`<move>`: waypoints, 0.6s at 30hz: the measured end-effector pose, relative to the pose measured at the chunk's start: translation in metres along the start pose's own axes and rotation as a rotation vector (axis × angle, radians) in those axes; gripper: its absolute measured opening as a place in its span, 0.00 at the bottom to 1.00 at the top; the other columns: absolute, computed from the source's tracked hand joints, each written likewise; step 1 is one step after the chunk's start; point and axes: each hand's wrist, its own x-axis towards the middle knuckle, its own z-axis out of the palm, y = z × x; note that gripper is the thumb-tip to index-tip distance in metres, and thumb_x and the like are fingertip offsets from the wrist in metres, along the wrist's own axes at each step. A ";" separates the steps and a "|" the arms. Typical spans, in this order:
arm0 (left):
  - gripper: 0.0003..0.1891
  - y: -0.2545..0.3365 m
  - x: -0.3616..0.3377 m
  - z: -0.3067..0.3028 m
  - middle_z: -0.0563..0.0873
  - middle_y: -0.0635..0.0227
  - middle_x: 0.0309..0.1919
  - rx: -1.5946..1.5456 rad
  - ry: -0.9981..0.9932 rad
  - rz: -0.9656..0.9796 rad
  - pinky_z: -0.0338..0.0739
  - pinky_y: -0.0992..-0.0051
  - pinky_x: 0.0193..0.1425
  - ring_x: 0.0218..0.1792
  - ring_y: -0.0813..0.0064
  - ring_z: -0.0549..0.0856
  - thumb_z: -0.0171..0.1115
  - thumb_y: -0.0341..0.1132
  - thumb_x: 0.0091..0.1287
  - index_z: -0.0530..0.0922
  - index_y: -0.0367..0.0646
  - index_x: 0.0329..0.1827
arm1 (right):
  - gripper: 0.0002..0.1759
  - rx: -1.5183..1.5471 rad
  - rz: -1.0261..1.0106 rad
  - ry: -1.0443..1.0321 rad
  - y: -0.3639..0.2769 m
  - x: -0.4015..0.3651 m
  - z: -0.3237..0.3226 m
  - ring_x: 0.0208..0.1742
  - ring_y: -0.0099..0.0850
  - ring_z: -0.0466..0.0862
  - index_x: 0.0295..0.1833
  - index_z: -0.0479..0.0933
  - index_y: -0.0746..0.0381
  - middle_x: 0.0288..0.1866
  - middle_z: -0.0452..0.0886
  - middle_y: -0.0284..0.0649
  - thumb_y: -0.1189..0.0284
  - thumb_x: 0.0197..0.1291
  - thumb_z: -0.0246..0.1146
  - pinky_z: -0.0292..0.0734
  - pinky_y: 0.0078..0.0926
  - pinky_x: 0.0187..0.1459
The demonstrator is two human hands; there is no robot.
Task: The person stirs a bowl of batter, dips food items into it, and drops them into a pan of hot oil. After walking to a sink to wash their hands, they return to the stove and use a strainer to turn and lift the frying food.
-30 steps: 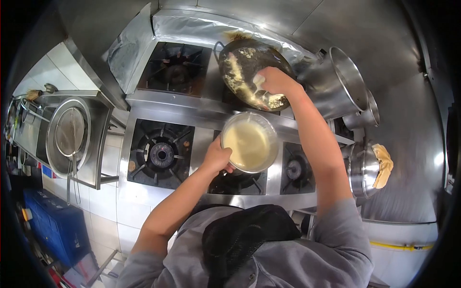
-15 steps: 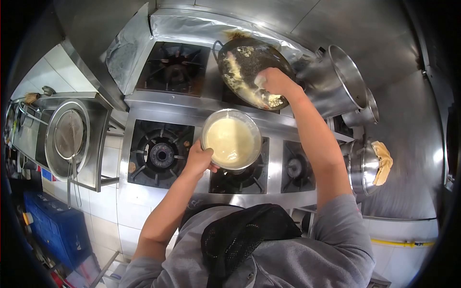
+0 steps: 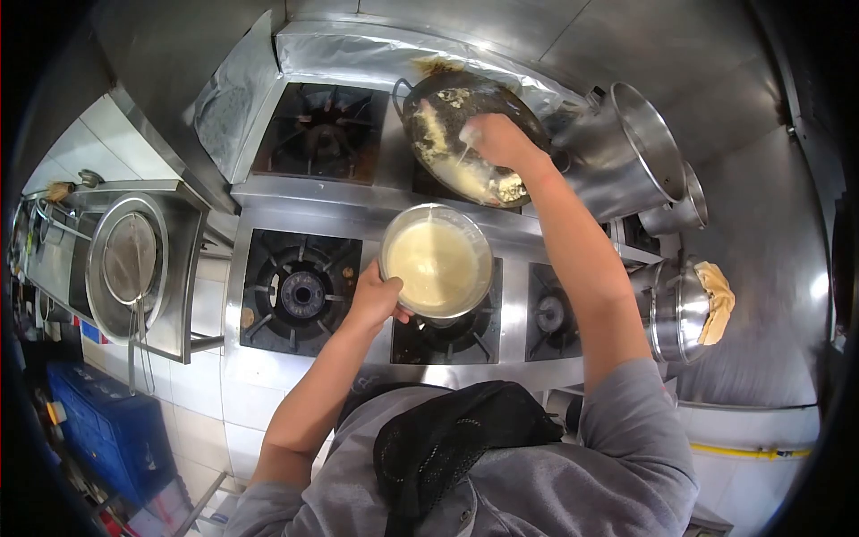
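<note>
A round bowl of pale yellow batter (image 3: 433, 264) is held over the front burners, with my left hand (image 3: 377, 298) gripping its left rim, thumb on top. Behind it, a dark wok (image 3: 452, 107) with a loop handle rests on the back of the stove. Pale batter and lumpy bits (image 3: 434, 130) coat the wok's inside. Above the wok's middle, my right hand (image 3: 492, 140) has its fingers closed together around something small and whitish that I cannot make out.
Large steel pots (image 3: 640, 143) stand right of the wok. A pot with a tan cloth (image 3: 714, 302) is at the right. Front left is a burner (image 3: 301, 294). A strainer (image 3: 130, 255) lies in a steel basin at the left, above a blue crate (image 3: 107, 430).
My right hand has moved left and slightly up over the wok. My left hand and the bowl have shifted slightly right in view.
</note>
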 end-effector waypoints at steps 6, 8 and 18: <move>0.23 0.006 0.005 0.010 0.85 0.54 0.34 0.077 -0.015 -0.046 0.81 0.71 0.17 0.20 0.67 0.85 0.50 0.23 0.65 0.68 0.35 0.65 | 0.17 0.261 -0.026 0.015 -0.043 -0.041 -0.050 0.49 0.49 0.86 0.51 0.83 0.65 0.47 0.86 0.53 0.79 0.54 0.62 0.81 0.41 0.52; 0.23 0.006 0.008 0.016 0.85 0.54 0.34 0.071 -0.041 -0.048 0.81 0.70 0.17 0.20 0.67 0.85 0.50 0.23 0.65 0.67 0.35 0.65 | 0.19 0.230 -0.060 -0.111 -0.059 -0.076 -0.037 0.50 0.47 0.86 0.54 0.82 0.64 0.51 0.86 0.51 0.75 0.55 0.66 0.81 0.40 0.53; 0.25 -0.002 0.015 0.073 0.85 0.54 0.34 0.068 -0.093 -0.076 0.81 0.69 0.17 0.19 0.66 0.85 0.51 0.23 0.64 0.67 0.38 0.67 | 0.32 -0.118 0.131 -0.324 -0.080 -0.201 0.083 0.66 0.48 0.79 0.65 0.77 0.59 0.66 0.76 0.53 0.60 0.54 0.71 0.80 0.44 0.59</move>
